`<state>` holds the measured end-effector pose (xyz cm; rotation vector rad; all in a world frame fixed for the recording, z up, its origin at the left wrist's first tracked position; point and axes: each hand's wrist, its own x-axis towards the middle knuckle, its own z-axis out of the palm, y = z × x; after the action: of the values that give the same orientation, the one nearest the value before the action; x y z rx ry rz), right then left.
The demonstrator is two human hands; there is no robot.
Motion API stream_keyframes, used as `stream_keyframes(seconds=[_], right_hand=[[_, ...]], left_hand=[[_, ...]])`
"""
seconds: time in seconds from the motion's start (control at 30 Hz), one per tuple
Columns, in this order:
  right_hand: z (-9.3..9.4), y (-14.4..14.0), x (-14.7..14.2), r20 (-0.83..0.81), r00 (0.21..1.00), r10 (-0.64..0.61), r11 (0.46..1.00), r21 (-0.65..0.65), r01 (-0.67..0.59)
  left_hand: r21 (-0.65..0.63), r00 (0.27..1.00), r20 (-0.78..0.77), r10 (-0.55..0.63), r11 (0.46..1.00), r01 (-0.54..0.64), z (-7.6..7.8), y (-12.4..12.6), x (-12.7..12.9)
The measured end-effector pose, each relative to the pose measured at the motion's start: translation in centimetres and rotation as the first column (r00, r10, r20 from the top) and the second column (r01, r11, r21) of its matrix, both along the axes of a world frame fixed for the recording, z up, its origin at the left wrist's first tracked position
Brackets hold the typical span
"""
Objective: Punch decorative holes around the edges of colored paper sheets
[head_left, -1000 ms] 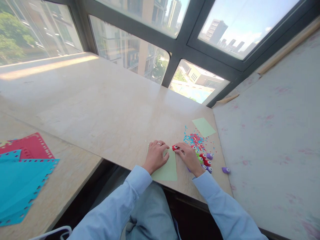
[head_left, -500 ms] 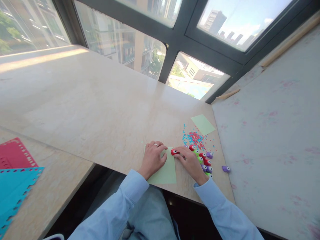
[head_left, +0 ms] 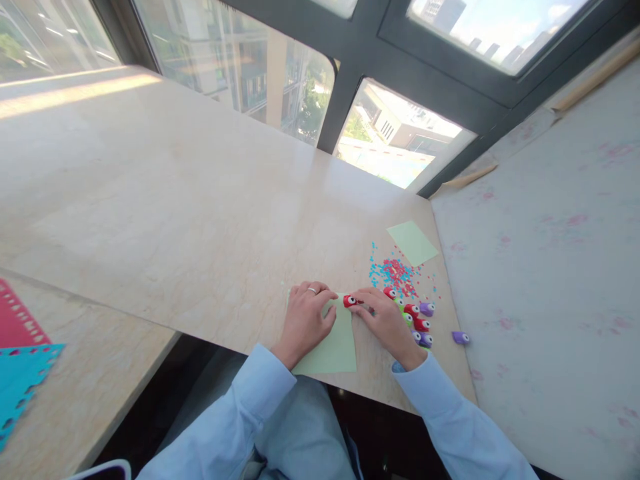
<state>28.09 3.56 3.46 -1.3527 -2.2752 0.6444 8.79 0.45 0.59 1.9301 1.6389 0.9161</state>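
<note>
A pale green sheet of paper (head_left: 333, 350) lies near the table's front edge. My left hand (head_left: 309, 320) rests on it, thumb and index finger apart, a ring on one finger. At the sheet's top right corner is a small red craft hole punch (head_left: 349, 301) with a white round spot. My right hand (head_left: 385, 323) grips this punch between thumb and fingers. Whether the paper edge sits inside its slot cannot be made out. Beside my right hand stand several more punches (head_left: 423, 325) in red, green and purple, partly hidden by the hand.
Red and blue paper bits (head_left: 397, 275) are scattered behind the punches. Another green sheet (head_left: 413, 243) lies by the papered wall (head_left: 545, 267). One purple punch (head_left: 461, 337) sits apart, close to that wall. Red paper (head_left: 19, 320) and blue paper (head_left: 27, 380) with punched edges lie far left.
The camera view has shifted slightly. Both hands stay in nearly the same place on the green sheet, the right one still gripping the red punch.
</note>
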Motion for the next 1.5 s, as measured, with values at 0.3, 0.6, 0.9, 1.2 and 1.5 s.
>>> stream_keyframes(seconds=[0.3,0.6,0.9,1.2,1.5], right_hand=[[0.0,-0.35,0.39,0.0,1.0,0.02,1.0,-0.005,-0.02],[0.04,-0.27,0.2,0.033,0.999,0.014,1.0,-0.009,-0.013],[-0.06,-0.49,0.11,0.064,0.998,0.013,1.0,0.016,-0.014],[0.09,-0.78,-0.19,0.062,0.998,-0.005,1.0,0.022,0.004],[-0.32,-0.96,-0.2,0.053,0.998,-0.032,0.999,0.029,0.03]], left_hand=[[0.024,1.0,0.018,0.007,1.0,-0.008,-0.35,0.0,0.09],[0.026,1.0,0.009,-0.011,1.0,0.011,-0.26,-0.03,0.1],[0.048,1.0,-0.014,-0.018,0.999,0.019,-0.23,0.01,0.05],[0.051,1.0,-0.007,-0.015,0.999,0.015,-0.29,-0.1,0.01],[0.048,1.0,0.006,-0.01,0.999,0.009,-0.5,0.03,0.03]])
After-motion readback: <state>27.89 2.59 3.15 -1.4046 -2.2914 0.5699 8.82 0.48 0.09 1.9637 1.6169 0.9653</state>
